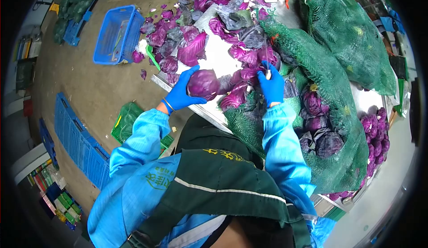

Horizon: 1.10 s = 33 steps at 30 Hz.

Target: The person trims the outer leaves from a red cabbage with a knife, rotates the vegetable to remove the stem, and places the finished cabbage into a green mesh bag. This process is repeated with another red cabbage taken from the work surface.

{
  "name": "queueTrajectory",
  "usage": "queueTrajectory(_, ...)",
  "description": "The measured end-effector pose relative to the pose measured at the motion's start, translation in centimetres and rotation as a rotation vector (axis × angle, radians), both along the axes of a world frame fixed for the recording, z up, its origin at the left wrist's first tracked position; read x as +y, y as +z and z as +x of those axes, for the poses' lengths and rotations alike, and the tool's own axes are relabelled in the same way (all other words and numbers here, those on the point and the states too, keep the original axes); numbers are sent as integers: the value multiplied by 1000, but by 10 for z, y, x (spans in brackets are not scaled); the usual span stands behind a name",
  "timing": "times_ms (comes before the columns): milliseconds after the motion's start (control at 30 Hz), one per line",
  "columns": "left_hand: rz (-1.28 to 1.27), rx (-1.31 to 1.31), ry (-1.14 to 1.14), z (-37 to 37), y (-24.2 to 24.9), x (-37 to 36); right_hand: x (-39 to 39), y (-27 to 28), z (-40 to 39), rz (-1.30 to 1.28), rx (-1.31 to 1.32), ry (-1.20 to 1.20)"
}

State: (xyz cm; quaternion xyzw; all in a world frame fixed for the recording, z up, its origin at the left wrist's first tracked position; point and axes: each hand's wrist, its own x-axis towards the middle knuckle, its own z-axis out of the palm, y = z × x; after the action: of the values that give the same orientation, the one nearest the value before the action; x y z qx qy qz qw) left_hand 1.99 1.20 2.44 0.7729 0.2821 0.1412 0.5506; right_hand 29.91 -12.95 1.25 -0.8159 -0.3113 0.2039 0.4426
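Observation:
My left hand (182, 93), in a blue glove, is closed around the side of a round red cabbage (203, 85) at the table's near edge. My right hand (271, 84), gloved in blue too, is closed on what looks like a slim knife (268, 74); its blade points away from me and is hard to make out. Loose purple cabbage leaves (192, 49) lie heaped beyond both hands. Beside my right wrist, an opened green mesh sack (343, 114) holds several red cabbages (329, 144).
A blue plastic basket (117, 36) stands on the floor at left, with a green strip (152, 57) by the leaves. Another full mesh sack (350, 38) lies far right. Cabbages in purple-looking piles (376, 132) sit at right. Blue crates (80, 136) and a green crate (127, 125) occupy the floor.

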Motion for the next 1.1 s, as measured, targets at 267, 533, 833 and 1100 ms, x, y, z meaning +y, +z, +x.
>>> queueTrajectory(267, 262, 178, -78, 15, -4, -4, 10, 46, -100, -158, 47, 445)
queueTrajectory(533, 277, 269, -34, 27, 1, -16, 12, 33, -98, -141, -9, 343)
queueTrajectory(833, 194, -43, 220, 21, 20, -13, 15, 26, -70, 102, 329, 140)
queueTrajectory(1100, 206, -108, 297, 20, 13, -11, 54, 33, -49, 58, 427, 109)
